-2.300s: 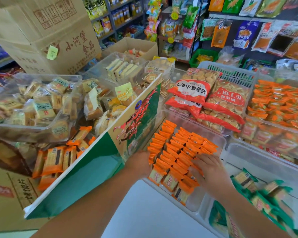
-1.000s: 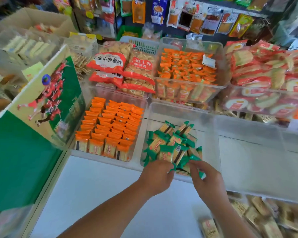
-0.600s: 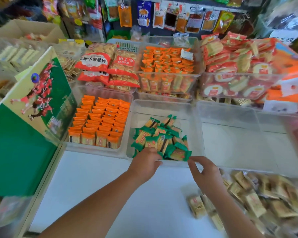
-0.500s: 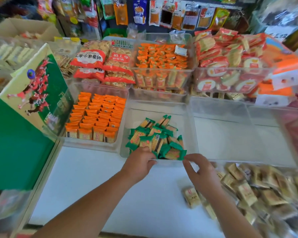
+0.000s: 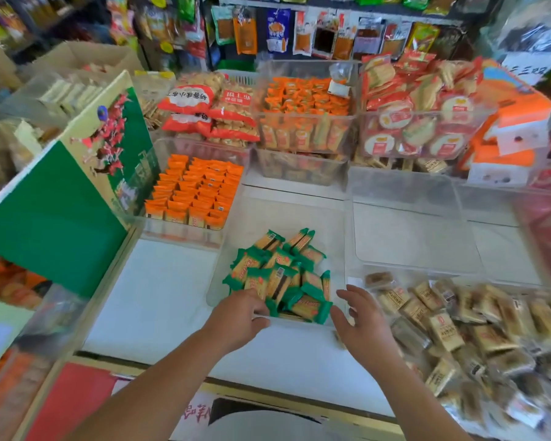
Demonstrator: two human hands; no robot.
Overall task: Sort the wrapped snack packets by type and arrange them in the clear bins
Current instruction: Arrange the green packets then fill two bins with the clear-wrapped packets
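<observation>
A loose pile of green-wrapped packets (image 5: pixel 279 275) lies in a clear bin (image 5: pixel 287 211) at the centre. My left hand (image 5: pixel 239 318) has its fingers curled over this bin's near rim, touching the nearest green packets. My right hand (image 5: pixel 361 323) hovers at the bin's near right corner with its fingers spread and holds nothing. Left of this bin, orange packets (image 5: pixel 194 189) stand in neat rows in another clear bin (image 5: pixel 185 232). Tan and brown packets (image 5: pixel 458 329) are heaped at the right.
An empty clear bin (image 5: pixel 411 237) sits right of the green one. Behind are bins of orange packets (image 5: pixel 303 103), red-wrapped snacks (image 5: pixel 417 122) and red cookie bags (image 5: pixel 204 113). A green cardboard flap (image 5: pixel 61 202) stands at the left, a white counter (image 5: pixel 153 297) in front.
Both hands left the rows of orange packets and came to the near edge of the green-packet bin. The right hand's fingers have since spread open there.
</observation>
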